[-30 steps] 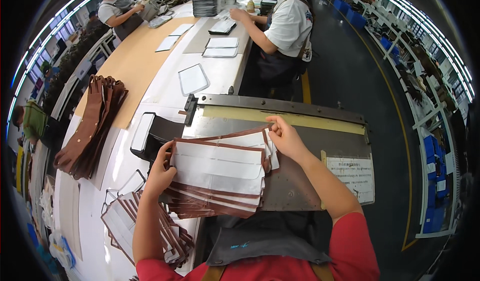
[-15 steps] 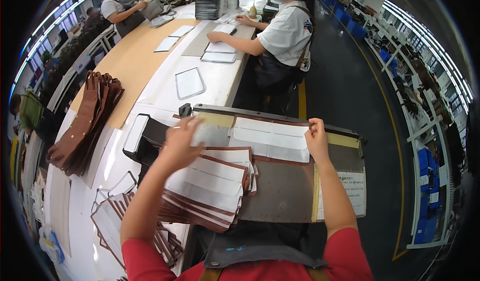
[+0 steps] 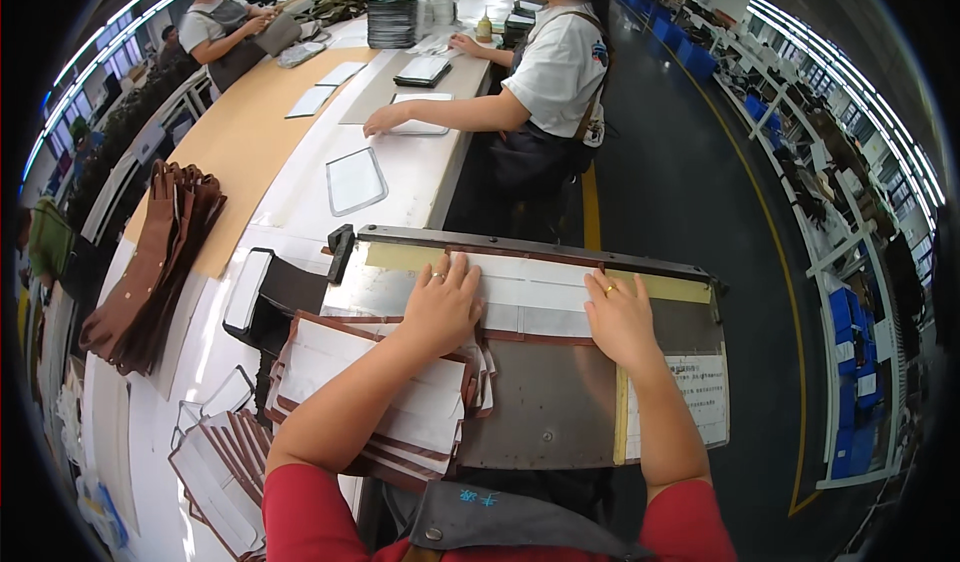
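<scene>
A white rectangular panel with a brown border [image 3: 535, 297] lies on a grey metal plate [image 3: 545, 412], its far edge along a dark metal bar [image 3: 420, 238]. My left hand [image 3: 440, 307] rests on the panel's left end, fingers extended toward the bar. On the right end lies my right hand [image 3: 618, 317], fingers also stretched out and pressing flat. Both hands are open, grasping nothing. Partly beneath my left forearm, a fanned stack of similar white panels with brown edges [image 3: 330, 357] covers the plate's left side.
Another pile of brown-edged panels [image 3: 225, 472] sits at the lower left. Brown straps [image 3: 160, 272] lie bundled on the white table, behind a black-and-white case-like piece [image 3: 250, 292]. A grey-rimmed panel [image 3: 356, 182] lies near a co-worker's hand [image 3: 385, 119]. A printed sheet [image 3: 695, 392] covers the plate's right side.
My left hand has come down from the air onto the panel's left end. My right hand has released the right edge and flattened on top. The panel now sits closer to the bar.
</scene>
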Tool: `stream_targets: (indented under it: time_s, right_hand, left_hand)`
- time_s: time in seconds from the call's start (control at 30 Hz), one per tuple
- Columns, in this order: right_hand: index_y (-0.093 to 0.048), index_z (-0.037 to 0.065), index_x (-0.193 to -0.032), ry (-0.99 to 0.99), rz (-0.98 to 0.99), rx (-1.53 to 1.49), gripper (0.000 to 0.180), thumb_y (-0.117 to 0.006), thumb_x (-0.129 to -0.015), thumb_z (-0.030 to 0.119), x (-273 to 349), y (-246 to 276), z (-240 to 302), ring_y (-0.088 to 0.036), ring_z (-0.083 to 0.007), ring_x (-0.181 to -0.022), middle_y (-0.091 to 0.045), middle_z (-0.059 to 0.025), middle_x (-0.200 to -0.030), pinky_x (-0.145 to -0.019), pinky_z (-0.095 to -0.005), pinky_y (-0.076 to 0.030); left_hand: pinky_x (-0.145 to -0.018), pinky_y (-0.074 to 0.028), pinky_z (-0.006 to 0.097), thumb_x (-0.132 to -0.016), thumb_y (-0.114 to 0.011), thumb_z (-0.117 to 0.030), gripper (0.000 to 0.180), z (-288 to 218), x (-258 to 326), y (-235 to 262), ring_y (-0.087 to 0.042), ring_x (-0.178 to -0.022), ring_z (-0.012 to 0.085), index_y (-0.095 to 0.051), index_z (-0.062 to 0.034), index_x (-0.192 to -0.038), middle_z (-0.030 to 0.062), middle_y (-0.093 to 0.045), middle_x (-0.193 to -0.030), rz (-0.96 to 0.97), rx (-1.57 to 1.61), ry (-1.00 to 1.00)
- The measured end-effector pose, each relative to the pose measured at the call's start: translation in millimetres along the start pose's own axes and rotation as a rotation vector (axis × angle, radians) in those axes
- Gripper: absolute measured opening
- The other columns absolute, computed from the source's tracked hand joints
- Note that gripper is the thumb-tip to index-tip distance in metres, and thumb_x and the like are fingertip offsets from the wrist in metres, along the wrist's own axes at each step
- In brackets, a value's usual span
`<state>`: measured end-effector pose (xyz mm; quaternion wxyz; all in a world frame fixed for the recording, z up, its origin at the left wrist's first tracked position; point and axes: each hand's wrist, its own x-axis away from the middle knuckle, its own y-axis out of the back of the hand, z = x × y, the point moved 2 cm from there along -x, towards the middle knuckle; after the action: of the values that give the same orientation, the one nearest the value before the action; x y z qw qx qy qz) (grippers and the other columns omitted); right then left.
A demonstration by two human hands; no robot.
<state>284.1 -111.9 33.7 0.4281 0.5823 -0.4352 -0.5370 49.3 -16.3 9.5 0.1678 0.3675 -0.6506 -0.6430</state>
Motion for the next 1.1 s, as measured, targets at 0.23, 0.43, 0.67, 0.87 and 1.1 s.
stream_targets:
  time_s: [0.23,0.43,0.67,0.87,1.1]
  right_hand:
    - [-0.051,0.001,-0.124,-0.052,0.084,0.016,0.04,-0.053,-0.088,0.02,-3.4,0.4,4.7,-0.05,-0.0252,-0.115,-0.053,-0.0147,-0.126,-0.11,-0.0504,-0.018]
    - [-0.052,0.002,-0.123,-0.048,0.104,-0.022,0.04,-0.053,-0.088,0.02,-0.6,2.6,5.5,-0.05,-0.0285,-0.113,-0.054,-0.0171,-0.124,-0.11,-0.0517,-0.016]
    - [-0.054,0.001,-0.122,-0.02,0.057,-0.056,0.038,-0.053,-0.088,0.018,-0.1,4.9,9.9,-0.05,-0.0287,-0.109,-0.056,-0.0177,-0.116,-0.11,-0.052,-0.016]
    - [-0.053,0.002,-0.123,-0.011,0.068,-0.007,0.039,-0.055,-0.087,0.018,-1.0,2.3,9.9,-0.05,-0.027,-0.112,-0.057,-0.0172,-0.114,-0.109,-0.0557,-0.015]
    - [-0.059,0.002,-0.112,0.021,0.106,-0.173,0.03,-0.058,-0.084,0.012,-11.5,23.2,17.0,-0.053,-0.0288,-0.103,-0.059,-0.0138,-0.109,-0.105,-0.0503,-0.026]
  left_hand:
    - [-0.079,-0.046,0.042,-0.082,-0.052,-0.008,0.023,58.2,-9.5,12.1,-0.056,-0.087,0.0379,-0.053,-0.0011,-0.104,0.0197,-0.055,-0.102,-0.148,0.313,0.257]
    - [-0.081,-0.045,0.042,-0.078,-0.058,-0.009,0.018,47.3,-7.2,11.0,-0.055,-0.093,0.0363,-0.059,-0.0013,-0.094,0.0186,-0.056,-0.1,-0.06,0.37,0.22]
    - [-0.083,-0.045,0.041,-0.078,-0.058,-0.007,0.024,39.2,-7.8,9.7,-0.055,-0.091,0.0363,-0.06,-0.0015,-0.101,0.0182,-0.056,-0.098,-0.037,0.47,0.28]
    - [-0.082,-0.045,0.043,-0.079,-0.056,-0.006,0.022,27.3,-8.3,2.2,-0.055,-0.093,0.0377,-0.058,0.0024,-0.1,0.0206,-0.056,-0.099,-0.098,0.322,0.205]
    - [-0.073,-0.048,0.038,-0.079,-0.06,-0.007,0.024,42.4,-6.3,7.2,-0.059,-0.08,0.0311,-0.056,0.0005,-0.101,0.0166,-0.058,-0.093,-0.064,0.462,0.307]
